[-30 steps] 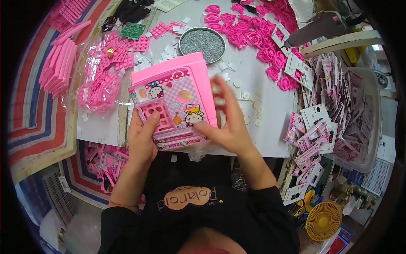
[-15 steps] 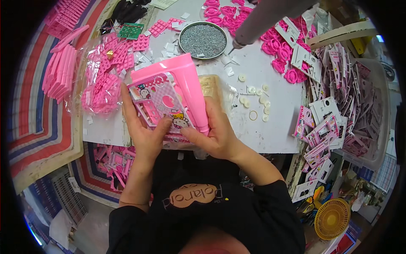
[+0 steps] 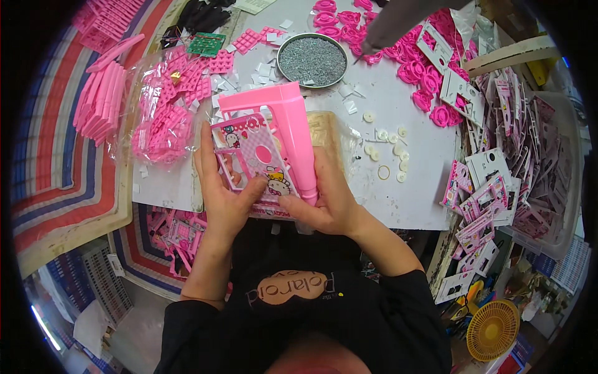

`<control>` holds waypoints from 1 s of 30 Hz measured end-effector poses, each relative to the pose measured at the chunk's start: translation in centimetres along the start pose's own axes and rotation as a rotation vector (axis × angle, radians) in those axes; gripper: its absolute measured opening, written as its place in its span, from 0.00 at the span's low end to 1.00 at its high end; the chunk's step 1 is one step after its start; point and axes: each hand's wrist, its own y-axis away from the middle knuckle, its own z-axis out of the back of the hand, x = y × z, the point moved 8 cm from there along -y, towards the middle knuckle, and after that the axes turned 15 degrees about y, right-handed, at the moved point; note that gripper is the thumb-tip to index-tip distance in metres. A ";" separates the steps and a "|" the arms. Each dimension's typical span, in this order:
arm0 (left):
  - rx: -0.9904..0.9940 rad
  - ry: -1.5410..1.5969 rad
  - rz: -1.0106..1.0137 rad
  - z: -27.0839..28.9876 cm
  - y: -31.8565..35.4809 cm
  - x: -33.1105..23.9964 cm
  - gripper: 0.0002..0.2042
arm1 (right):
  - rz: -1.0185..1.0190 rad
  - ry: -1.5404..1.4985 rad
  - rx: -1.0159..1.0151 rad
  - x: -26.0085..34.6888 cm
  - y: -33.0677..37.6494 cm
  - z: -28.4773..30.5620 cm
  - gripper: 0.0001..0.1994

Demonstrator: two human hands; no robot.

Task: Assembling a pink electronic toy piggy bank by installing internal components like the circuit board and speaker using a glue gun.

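Note:
Both my hands are up in front of me at the near table edge. My left hand grips a thin printed panel, pink and white with cartoon cats and cut-out openings. Its thumb lies on the panel's face, and fingers show through an opening on the left. Behind the panel, partly covered by it, is a glossy pink plastic housing. My right hand is closed around the housing's right side, with its thumb at the panel's lower corner. Whether panel and housing are joined I cannot tell.
A round tin of small screws stands at the back. A grey tool hangs above right of it. White round parts and pink ring parts lie on the right. Panels fill a clear bin; bagged pink parts sit left.
The scene has shifted slightly right in view. My left fingers now show through the panel's opening, where pink was seen before. Both hands keep hold of the panel and housing.

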 end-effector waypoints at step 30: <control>-0.220 0.430 0.238 4.4 -2.3 2.7 0.17 | -0.321 -0.485 0.309 -0.2 0.8 -1.1 0.40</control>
